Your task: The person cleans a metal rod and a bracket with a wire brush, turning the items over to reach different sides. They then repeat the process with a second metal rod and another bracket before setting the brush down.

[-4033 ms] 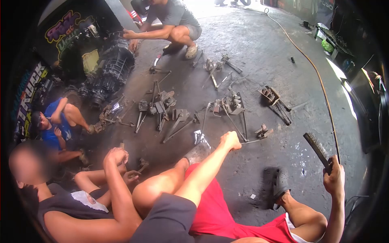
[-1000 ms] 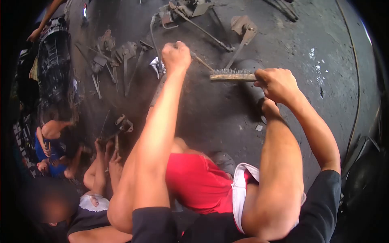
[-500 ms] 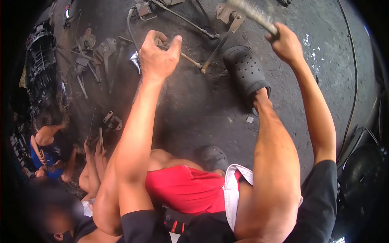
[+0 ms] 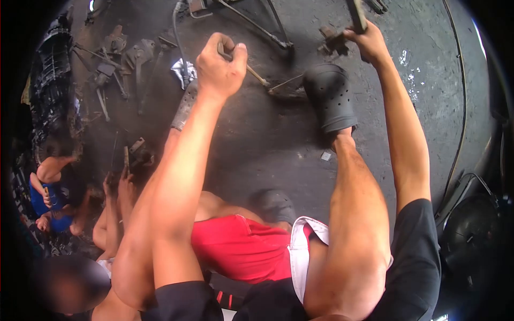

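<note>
My left hand (image 4: 220, 67) is closed around a thin metal rod (image 4: 258, 75). The rod's far end meets a bar at a joint low over the dark floor. My right hand (image 4: 370, 44) grips a narrow brush (image 4: 357, 15) by its lower end, with the rest running up to the top edge. Beside that hand is a brown metal bracket (image 4: 333, 41), partly blurred. Below the bracket, my foot in a black clog (image 4: 329, 99) stands on the floor.
Several metal brackets and rods (image 4: 140, 56) lie at the upper left, near a white cloth (image 4: 184, 72). Two people (image 4: 58, 192) (image 4: 107, 230) sit close on the left. A cable (image 4: 461, 80) runs down the right side, past a black round object (image 4: 471, 230).
The brush has swung from slanting up-left to nearly upright, and my right hand has risen slightly. My left hand has shifted slightly right with the rod; the bracket has turned and moved lower right.
</note>
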{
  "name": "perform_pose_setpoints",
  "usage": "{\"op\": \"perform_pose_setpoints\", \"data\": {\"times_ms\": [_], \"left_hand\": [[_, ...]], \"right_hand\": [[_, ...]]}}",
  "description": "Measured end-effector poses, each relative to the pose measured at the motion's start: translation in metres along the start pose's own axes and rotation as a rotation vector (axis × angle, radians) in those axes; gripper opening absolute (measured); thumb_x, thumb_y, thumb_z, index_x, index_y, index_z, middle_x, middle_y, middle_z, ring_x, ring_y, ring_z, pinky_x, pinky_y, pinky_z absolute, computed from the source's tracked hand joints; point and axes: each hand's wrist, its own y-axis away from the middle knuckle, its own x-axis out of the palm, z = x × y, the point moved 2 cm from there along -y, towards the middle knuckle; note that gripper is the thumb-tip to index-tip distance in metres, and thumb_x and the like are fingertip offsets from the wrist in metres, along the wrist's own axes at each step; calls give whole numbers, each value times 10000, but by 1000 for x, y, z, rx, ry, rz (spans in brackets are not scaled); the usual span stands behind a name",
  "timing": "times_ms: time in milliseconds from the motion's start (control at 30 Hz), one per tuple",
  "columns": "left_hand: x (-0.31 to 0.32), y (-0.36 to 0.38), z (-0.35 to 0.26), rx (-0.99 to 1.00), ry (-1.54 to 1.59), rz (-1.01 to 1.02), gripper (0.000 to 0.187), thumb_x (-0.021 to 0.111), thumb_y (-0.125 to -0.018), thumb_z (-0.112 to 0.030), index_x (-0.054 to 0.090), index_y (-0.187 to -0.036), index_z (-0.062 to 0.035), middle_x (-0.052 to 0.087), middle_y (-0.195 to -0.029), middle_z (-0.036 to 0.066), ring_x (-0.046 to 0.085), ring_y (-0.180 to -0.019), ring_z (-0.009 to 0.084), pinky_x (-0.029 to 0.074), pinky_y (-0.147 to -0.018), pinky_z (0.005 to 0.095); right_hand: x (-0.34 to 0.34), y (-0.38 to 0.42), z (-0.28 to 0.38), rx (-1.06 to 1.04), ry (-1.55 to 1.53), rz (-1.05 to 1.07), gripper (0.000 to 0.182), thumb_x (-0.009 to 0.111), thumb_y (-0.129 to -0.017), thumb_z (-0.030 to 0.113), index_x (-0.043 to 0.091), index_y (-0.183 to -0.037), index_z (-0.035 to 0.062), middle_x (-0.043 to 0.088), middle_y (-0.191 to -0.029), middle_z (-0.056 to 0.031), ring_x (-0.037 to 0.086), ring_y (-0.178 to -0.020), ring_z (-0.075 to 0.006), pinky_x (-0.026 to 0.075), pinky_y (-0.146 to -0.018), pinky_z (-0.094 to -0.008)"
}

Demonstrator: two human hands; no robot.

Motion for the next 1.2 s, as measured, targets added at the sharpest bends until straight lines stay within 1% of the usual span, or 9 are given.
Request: {"op": "perform_pose_setpoints", "data": {"times_ms": [67,300,467,533,600,633,800,900,1200], "left_hand": [[6,-4,6,-18,21,36,226,673,-821,-198,561,-772,-8,623,-667,139,633,-608,261,503,-616,361],[5,-19,5,-133,4,136,299,605,-865,-272,592,-735,-4,626,-650,159,628,-637,297,493,-644,370],[0,-25,2,-232,-9,250,327,550,-879,-287,610,-744,4,641,-687,182,639,-680,315,498,-674,382],[-2,-24,5,-253,-12,269,317,539,-874,-276,615,-753,7,645,-696,187,643,-697,320,500,-684,384],[-3,-26,11,-284,17,278,288,531,-852,-254,629,-774,5,653,-711,191,645,-715,318,504,-693,381],[-3,-25,9,-267,32,247,279,503,-851,-210,587,-756,39,560,-623,127,517,-628,182,444,-626,347],[-2,-27,-3,-314,-151,291,295,497,-859,-226,612,-801,39,627,-703,223,624,-709,310,489,-698,399],[-4,-27,-41,-181,-523,404,344,503,-878,-315,642,-908,-2,666,-894,297,644,-942,458,515,-808,485],[-7,-30,-49,-183,-475,441,299,554,-874,-309,598,-913,-16,654,-826,302,643,-840,485,506,-767,547]], "right_hand": [[-9,13,-51,49,-156,87,243,691,-833,173,666,-987,-14,691,-918,-64,628,-821,-161,479,-797,-309],[-7,57,-32,102,-359,-55,250,658,-809,142,665,-1014,-1,686,-874,-97,615,-816,-161,476,-779,-308],[-11,84,23,-48,346,-232,299,695,-828,175,652,-1101,63,687,-928,-142,650,-862,-317,492,-805,-363],[-19,106,49,-131,324,-249,308,727,-818,227,656,-1074,73,675,-890,-149,638,-888,-361,499,-780,-404],[-24,119,64,-29,296,97,286,737,-809,245,667,-1032,79,673,-845,-138,652,-881,-343,502,-765,-431],[-28,121,77,-35,297,99,286,737,-809,245,667,-1032,79,673,-845,-138,652,-881,-343,502,-765,-431],[11,91,133,-162,679,637,213,704,-822,260,693,-967,103,687,-815,-120,673,-794,-330,527,-711,-452],[71,67,172,-375,637,594,181,661,-807,257,690,-912,113,685,-762,-120,680,-747,-329,543,-675,-462],[26,73,142,-272,713,549,166,682,-774,282,693,-830,125,694,-778,-128,686,-749,-335,550,-688,-440]]}}
